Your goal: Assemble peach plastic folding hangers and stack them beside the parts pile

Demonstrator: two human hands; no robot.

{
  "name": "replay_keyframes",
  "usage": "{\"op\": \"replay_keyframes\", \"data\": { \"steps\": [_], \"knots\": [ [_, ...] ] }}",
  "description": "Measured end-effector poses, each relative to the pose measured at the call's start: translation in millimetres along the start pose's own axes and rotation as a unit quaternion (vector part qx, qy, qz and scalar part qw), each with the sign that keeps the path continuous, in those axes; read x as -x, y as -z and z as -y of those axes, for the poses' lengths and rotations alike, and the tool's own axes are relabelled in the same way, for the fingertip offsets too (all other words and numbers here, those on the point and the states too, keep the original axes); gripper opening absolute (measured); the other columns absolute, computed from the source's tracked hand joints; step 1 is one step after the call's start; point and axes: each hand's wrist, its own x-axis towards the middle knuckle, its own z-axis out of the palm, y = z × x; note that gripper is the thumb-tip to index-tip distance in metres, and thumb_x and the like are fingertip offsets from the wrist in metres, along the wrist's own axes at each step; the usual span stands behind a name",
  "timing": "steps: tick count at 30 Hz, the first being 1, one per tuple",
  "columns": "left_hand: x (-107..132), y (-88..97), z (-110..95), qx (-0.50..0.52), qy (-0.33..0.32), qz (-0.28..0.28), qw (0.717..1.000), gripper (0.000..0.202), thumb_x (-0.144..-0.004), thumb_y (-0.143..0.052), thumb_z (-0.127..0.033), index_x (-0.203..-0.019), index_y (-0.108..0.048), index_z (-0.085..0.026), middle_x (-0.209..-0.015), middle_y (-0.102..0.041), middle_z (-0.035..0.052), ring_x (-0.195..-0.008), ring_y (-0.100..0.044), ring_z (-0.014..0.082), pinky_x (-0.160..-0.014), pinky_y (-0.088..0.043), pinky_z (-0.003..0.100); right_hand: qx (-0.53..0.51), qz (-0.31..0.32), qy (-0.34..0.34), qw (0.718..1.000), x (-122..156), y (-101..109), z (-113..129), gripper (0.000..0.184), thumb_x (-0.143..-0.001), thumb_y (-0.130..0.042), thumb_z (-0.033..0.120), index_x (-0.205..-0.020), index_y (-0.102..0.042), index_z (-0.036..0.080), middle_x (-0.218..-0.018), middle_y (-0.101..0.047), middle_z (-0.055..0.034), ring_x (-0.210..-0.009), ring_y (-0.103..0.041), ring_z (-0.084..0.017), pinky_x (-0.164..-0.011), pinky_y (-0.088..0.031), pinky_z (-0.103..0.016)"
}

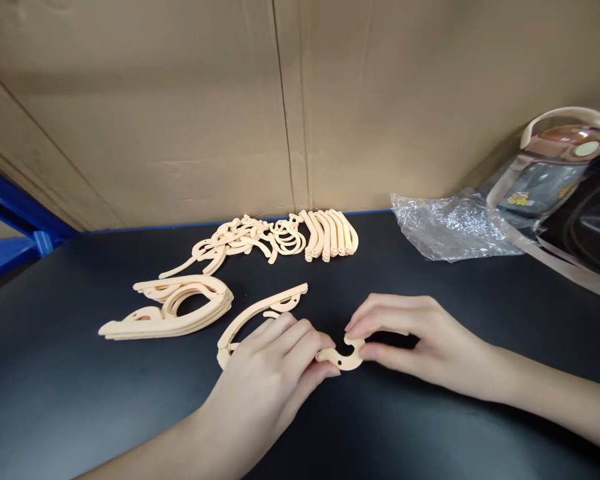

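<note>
Both my hands rest on a black table (80,413) and pinch one small peach-coloured plastic hook piece (344,357). My left hand (275,367) grips its left end with curled fingers and also lies over the end of a curved hanger arm (265,311). My right hand (420,340) holds the hook's right end between thumb and fingers. A stack of assembled peach hanger parts (173,310) lies to the left of my left hand.
Farther back lie a loose pile of peach parts (245,240) and a row of curved pieces (330,233). A crumpled clear plastic bag (445,227) and a water bottle (550,173) with a strap sit at right. A cardboard wall (230,100) stands behind.
</note>
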Motion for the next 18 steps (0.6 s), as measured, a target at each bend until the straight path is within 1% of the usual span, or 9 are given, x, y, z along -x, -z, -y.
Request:
{"op": "replay_keyframes", "data": {
  "steps": [2, 3, 5, 7, 10, 15, 18],
  "knots": [
    [-0.5, 0.7, -0.5, -0.009, -0.006, 0.003, 1.0, 0.006, -0.09, -0.056, -0.014, -0.088, -0.056, -0.02, -0.08, -0.062, -0.0035, -0.07, -0.051, 0.0152, -0.063, -0.038, 0.027, 0.114, 0.021, 0.073, 0.991, 1.4, -2.4, 4.1, 0.014, -0.091, -0.058, 0.024, -0.102, -0.064, 0.02, -0.102, -0.063, -0.0025, -0.089, -0.06, -0.012, -0.081, -0.048, -0.024],
    [-0.9, 0.7, -0.8, -0.014, -0.01, 0.004, 1.0, 0.007, -0.089, -0.056, -0.014, -0.086, -0.056, -0.02, -0.079, -0.062, -0.0034, -0.069, -0.051, 0.0153, -0.063, -0.038, 0.027, 0.154, 0.032, 0.092, 0.983, 1.8, -3.9, 5.7, 0.014, -0.092, -0.056, 0.023, -0.104, -0.063, 0.02, -0.104, -0.062, -0.0027, -0.091, -0.059, -0.012, -0.082, -0.047, -0.025],
    [-1.8, 0.3, -1.3, -0.022, -0.015, 0.003, 1.0, 0.008, -0.089, -0.056, -0.014, -0.083, -0.056, -0.019, -0.077, -0.061, -0.0028, -0.068, -0.05, 0.0156, -0.062, -0.038, 0.028, 0.195, 0.05, 0.105, 0.974, 2.2, -7.0, 8.1, 0.013, -0.093, -0.053, 0.022, -0.104, -0.06, 0.02, -0.106, -0.06, -0.0028, -0.093, -0.057, -0.012, -0.084, -0.046, -0.024],
    [-2.8, -0.1, -1.9, -0.022, -0.014, -0.002, 1.0, 0.008, -0.089, -0.057, -0.014, -0.082, -0.055, -0.018, -0.076, -0.06, -0.0026, -0.068, -0.05, 0.0154, -0.061, -0.037, 0.028, 0.202, 0.056, 0.102, 0.972, 2.3, -9.1, 9.3, 0.011, -0.093, -0.053, 0.022, -0.103, -0.058, 0.02, -0.105, -0.059, -0.0024, -0.093, -0.057, -0.012, -0.083, -0.045, -0.023],
    [-3.1, 0.5, -3.0, -0.013, -0.016, -0.008, 1.0, 0.008, -0.089, -0.058, -0.014, -0.082, -0.055, -0.018, -0.077, -0.06, -0.0029, -0.068, -0.049, 0.0149, -0.062, -0.037, 0.027, 0.203, 0.043, 0.093, 0.974, 2.7, -10.5, 9.7, 0.009, -0.095, -0.05, 0.023, -0.101, -0.056, 0.02, -0.099, -0.058, -0.0019, -0.085, -0.057, -0.01, -0.076, -0.046, -0.021],
    [-1.4, 2.4, -4.1, 0.002, -0.02, -0.014, 1.0, 0.006, -0.09, -0.056, -0.014, -0.086, -0.056, -0.019, -0.076, -0.06, -0.0034, -0.068, -0.049, 0.0144, -0.062, -0.037, 0.027, 0.238, 0.032, 0.133, 0.962, 3.7, -11.6, 8.7, 0.017, -0.092, -0.057, 0.032, -0.1, -0.054, 0.017, -0.098, -0.059, -0.0038, -0.085, -0.056, -0.014, -0.075, -0.045, -0.025],
    [-0.6, 1.1, -2.6, 0.02, -0.016, -0.017, 1.0, 0.005, -0.09, -0.056, -0.016, -0.088, -0.057, -0.02, -0.077, -0.06, -0.0034, -0.069, -0.049, 0.0143, -0.063, -0.036, 0.026, 0.229, 0.028, 0.122, 0.965, 3.8, -13.4, 8.4, 0.011, -0.094, -0.052, 0.027, -0.095, -0.054, 0.017, -0.096, -0.058, -0.0034, -0.082, -0.055, -0.012, -0.074, -0.045, -0.024]
  ]
}}
